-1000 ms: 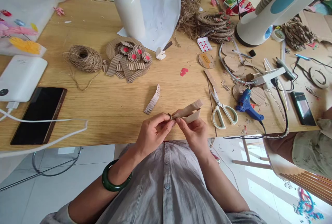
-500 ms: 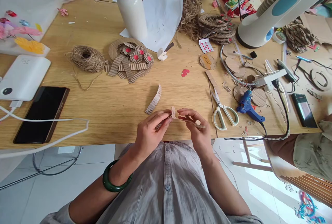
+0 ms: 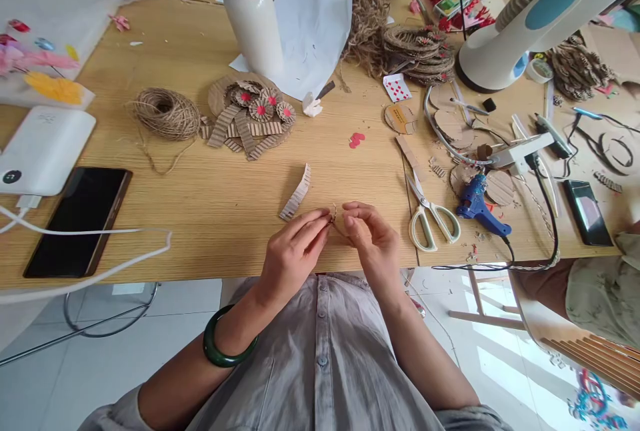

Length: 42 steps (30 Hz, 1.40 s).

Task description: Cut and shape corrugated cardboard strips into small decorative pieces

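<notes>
My left hand [image 3: 295,248] pinches one end of a thin cardboard strip [image 3: 336,216] above the table's front edge. The fingers of my right hand [image 3: 376,244] are closed on the strip's other part, which is mostly hidden by them. Just beyond my left fingertips lies a loose corrugated strip [image 3: 296,192]. Farther back sits a cardboard disc [image 3: 217,96] bearing corrugated strips and rolled flowers [image 3: 261,109] with red centres. Small red paper pieces [image 3: 357,140] lie on the wood behind my hands.
White-handled scissors [image 3: 425,208] and a blue glue gun [image 3: 475,208] lie at right among cables. Twine [image 3: 165,113], a phone [image 3: 79,221] and a power bank [image 3: 47,150] are at left. A white bottle [image 3: 253,24] and fan [image 3: 510,38] stand behind. A person's sleeve [image 3: 603,291] shows at far right.
My right hand has turned and its fingers have moved in on the strip, whose long tail no longer shows. My left hand has barely shifted.
</notes>
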{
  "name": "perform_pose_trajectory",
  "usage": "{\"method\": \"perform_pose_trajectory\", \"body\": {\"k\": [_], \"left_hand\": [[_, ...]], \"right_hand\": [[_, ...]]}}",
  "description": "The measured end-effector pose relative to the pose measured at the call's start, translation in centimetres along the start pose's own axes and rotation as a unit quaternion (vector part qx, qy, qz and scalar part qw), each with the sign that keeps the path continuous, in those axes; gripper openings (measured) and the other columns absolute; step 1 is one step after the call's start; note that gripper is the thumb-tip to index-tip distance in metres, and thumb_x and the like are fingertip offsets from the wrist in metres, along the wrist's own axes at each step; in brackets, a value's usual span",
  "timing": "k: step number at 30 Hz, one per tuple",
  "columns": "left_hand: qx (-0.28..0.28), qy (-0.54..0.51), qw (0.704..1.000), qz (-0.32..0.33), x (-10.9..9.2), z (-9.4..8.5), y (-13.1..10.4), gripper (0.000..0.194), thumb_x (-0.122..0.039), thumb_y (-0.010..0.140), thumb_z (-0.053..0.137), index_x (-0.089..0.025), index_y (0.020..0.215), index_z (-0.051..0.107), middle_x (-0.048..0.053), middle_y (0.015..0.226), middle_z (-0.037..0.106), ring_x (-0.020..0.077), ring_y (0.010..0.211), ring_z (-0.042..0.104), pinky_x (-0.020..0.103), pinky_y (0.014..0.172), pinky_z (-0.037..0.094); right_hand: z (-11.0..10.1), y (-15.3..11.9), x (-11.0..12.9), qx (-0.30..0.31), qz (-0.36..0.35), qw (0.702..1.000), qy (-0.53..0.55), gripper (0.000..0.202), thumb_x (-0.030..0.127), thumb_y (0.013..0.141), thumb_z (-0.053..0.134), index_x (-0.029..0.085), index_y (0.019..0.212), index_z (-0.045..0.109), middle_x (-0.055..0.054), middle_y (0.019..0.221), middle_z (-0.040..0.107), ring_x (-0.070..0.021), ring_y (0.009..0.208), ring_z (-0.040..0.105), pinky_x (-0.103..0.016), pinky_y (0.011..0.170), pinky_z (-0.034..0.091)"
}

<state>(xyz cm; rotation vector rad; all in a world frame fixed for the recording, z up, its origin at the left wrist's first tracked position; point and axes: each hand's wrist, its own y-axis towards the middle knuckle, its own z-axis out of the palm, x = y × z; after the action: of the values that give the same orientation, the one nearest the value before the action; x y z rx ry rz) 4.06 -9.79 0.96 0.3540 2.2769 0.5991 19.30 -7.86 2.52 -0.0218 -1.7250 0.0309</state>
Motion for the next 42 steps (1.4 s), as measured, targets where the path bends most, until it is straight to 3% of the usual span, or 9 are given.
{"method": "perform_pose_trajectory", "body": {"k": [6,15,22,24,26,29,33,37,42], "left_hand": [[-0.002,-0.032,0.999,-0.012,-0.3,0.2,0.6,0.022,-0.008,0.09,0.06,-0.016,0.107,0.071,0.009,0.109,0.076,0.0174,0.1,0.072,0.028,0.093,0.057],[0.042,-0.177,0.974,-0.139,-0.4,0.5,1.0,0.023,-0.016,0.092,0.059,-0.016,0.11,0.074,0.01,0.119,0.073,0.019,0.107,0.07,0.028,0.091,0.059],[0.023,-0.125,0.986,-0.108,-0.2,0.7,1.4,0.026,-0.014,0.093,0.057,-0.019,0.114,0.072,0.009,0.118,0.073,0.0184,0.108,0.069,0.031,0.095,0.057],[0.016,-0.125,0.986,-0.108,-0.1,0.7,1.5,0.024,-0.014,0.092,0.058,-0.018,0.112,0.073,0.009,0.117,0.073,0.0188,0.107,0.069,0.031,0.095,0.056],[0.011,-0.154,0.98,-0.129,0.0,0.8,1.7,0.022,-0.017,0.092,0.059,-0.018,0.109,0.074,0.01,0.117,0.073,0.0187,0.102,0.071,0.03,0.091,0.058],[0.027,-0.245,0.946,-0.211,0.0,0.6,1.9,0.02,-0.024,0.092,0.061,-0.017,0.105,0.074,0.01,0.109,0.074,0.0159,0.083,0.073,0.025,0.075,0.06],[0.095,-0.344,0.861,-0.361,0.2,0.4,2.3,0.026,-0.036,0.092,0.061,-0.014,0.092,0.075,0.004,0.07,0.07,0.0133,0.064,0.068,0.021,0.063,0.056],[0.093,-0.431,0.782,-0.441,0.3,0.7,2.4,0.031,-0.044,0.086,0.066,-0.014,0.081,0.074,0.001,0.065,0.063,0.0112,0.059,0.06,0.024,0.061,0.057],[0.069,-0.522,0.686,-0.502,0.3,0.3,2.7,0.028,-0.039,0.076,0.076,-0.012,0.072,0.072,0.003,0.073,0.065,0.0068,0.055,0.052,0.019,0.05,0.053]], "right_hand": [[0.8,0.4,-0.5,0.025,0.04,0.997,0.059,0.01,0.031,0.086,0.069,0.022,0.089,0.069,-0.004,0.098,0.073,-0.02,0.099,0.066,-0.036,0.095,0.049],[0.6,1.4,-0.5,0.016,0.112,0.987,0.116,0.02,0.039,0.081,0.071,0.019,0.083,0.066,-0.002,0.081,0.068,-0.0166,0.073,0.065,-0.03,0.067,0.057],[-0.2,1.4,0.0,-0.004,0.032,0.999,0.008,0.012,0.031,0.089,0.063,0.02,0.091,0.066,-0.005,0.092,0.072,-0.0188,0.088,0.067,-0.033,0.082,0.055],[-1.5,1.4,0.0,-0.035,-0.032,0.996,-0.07,0.012,0.028,0.093,0.058,0.021,0.097,0.066,-0.007,0.098,0.072,-0.0204,0.096,0.067,-0.037,0.088,0.053],[-3.6,1.1,-0.3,-0.088,-0.111,0.974,-0.178,0.013,0.025,0.094,0.056,0.022,0.1,0.067,-0.007,0.102,0.071,-0.0219,0.1,0.065,-0.04,0.093,0.05],[-7.8,0.2,-1.7,-0.16,-0.18,0.905,-0.351,0.015,0.022,0.093,0.056,0.022,0.102,0.067,-0.009,0.108,0.071,-0.0251,0.104,0.063,-0.046,0.095,0.049],[-11.6,-1.3,-4.0,-0.13,-0.159,0.84,-0.502,0.03,0.025,0.093,0.056,0.017,0.121,0.064,-0.016,0.122,0.067,-0.0327,0.115,0.057,-0.054,0.096,0.048],[-11.9,-1.5,-4.4,-0.098,-0.155,0.836,-0.517,0.029,0.026,0.094,0.053,0.02,0.12,0.066,-0.013,0.114,0.071,-0.0319,0.112,0.058,-0.052,0.094,0.05],[-12.5,-0.3,-3.8,-0.09,-0.141,0.837,-0.521,0.035,0.026,0.091,0.056,0.023,0.125,0.063,-0.015,0.131,0.06,-0.0334,0.122,0.052,-0.055,0.1,0.046]]}}
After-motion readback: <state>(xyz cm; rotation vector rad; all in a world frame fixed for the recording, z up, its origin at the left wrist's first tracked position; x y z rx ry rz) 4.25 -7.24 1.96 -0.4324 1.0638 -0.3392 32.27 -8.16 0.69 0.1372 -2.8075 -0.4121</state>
